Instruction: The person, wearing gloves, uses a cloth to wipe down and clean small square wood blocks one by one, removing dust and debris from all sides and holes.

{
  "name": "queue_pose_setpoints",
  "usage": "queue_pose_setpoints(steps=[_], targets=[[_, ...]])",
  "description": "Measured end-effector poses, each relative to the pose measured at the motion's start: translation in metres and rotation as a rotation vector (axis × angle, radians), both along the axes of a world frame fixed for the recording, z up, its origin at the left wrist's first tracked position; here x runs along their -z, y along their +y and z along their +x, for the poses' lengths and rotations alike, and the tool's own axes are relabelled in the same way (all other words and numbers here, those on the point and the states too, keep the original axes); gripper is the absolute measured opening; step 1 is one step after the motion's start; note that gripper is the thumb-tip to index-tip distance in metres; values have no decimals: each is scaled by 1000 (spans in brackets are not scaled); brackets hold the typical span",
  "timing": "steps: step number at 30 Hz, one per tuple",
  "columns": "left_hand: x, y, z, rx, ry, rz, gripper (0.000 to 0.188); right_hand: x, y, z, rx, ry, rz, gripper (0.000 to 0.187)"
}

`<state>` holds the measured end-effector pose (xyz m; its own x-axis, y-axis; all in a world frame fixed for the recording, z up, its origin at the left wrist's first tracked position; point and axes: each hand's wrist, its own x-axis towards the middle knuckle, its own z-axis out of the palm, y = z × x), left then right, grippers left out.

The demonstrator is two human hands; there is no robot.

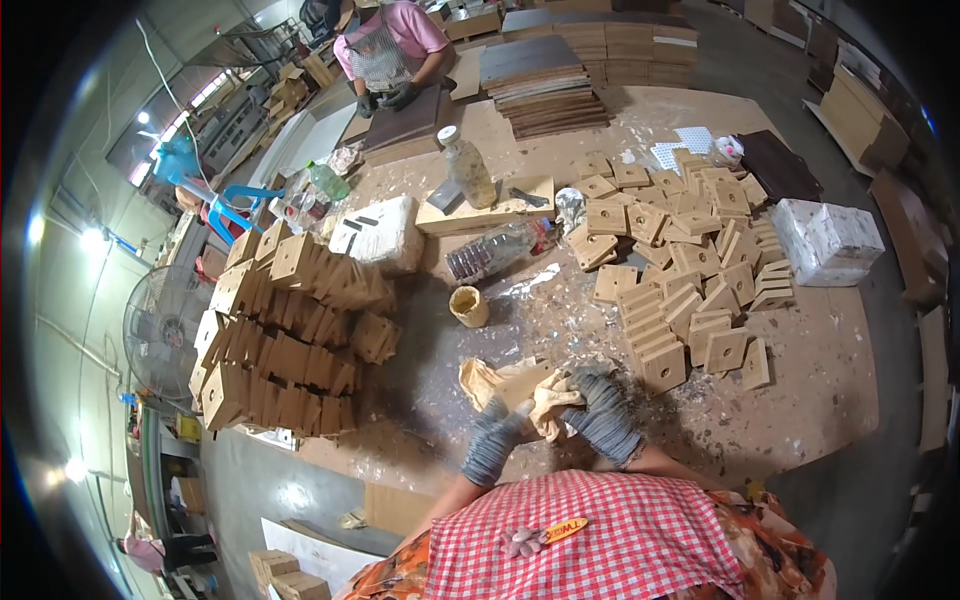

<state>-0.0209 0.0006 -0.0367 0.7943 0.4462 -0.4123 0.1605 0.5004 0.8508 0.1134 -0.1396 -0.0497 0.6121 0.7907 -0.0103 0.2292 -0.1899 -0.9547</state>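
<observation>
Spattered worktop [725, 435] — right hand [603, 408] clutching cloth [551, 400], left hand [496, 432] angled inward — grip unclear.

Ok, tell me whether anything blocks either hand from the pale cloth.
Nothing visible does. The right hand has hold of the pale cloth, and the left hand is right beside it. The tan cup stands beyond the cloth, out of both hands' way.

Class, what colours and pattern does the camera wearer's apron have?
The apron is red-and-white check, best seen in the head view.
</observation>
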Motion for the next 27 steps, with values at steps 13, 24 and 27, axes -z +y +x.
queue_pose_setpoints(steps=[13, 24, 27], targets=[[-13, 21, -7, -1, 3, -78, 53, 52, 4, 34, 333, 125, 250, 22], [10, 22, -15, 180, 80, 131, 47, 34, 13, -4, 170, 131, 272, 26], [-7, 19, -12, 102, 93, 141, 44, 57, 11, -6, 123, 257, 234, 22]])
